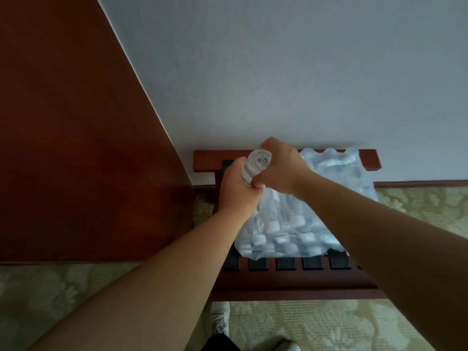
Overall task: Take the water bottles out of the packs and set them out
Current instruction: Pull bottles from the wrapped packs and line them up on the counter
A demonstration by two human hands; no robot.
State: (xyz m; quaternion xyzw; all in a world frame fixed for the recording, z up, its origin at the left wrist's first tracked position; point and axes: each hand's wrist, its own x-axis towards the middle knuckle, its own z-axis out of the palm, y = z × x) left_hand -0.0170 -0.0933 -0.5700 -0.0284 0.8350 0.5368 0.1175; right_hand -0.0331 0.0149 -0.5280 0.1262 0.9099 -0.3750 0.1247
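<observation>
We are looking at a clear water bottle (256,165) that is being held with its base facing the camera, just over the far left corner of the pack (304,224). The left hand (236,192) is curling round the bottle's left side from below. The right hand (278,168) is closing over its right side, with its fingers hooking underneath. Both hands are gripping this one bottle. The plastic film is reaching right up to the fingers, so we are not able to tell whether the bottle is fully clear of the wrap.

The pack is lying flat, wrapped in bluish shrink film, and white caps (272,225) are showing through the film toward its near end. It is resting on a dark wooden rack (291,282), whose black straps (285,263) are running under the pack. The rack is standing against a pale grey wall (278,72), and a red-brown wooden panel (63,148) is filling the left side. Green patterned carpet (329,325) is covering the floor around the rack. At the bottom edge we are seeing the person's light shoes (219,323).
</observation>
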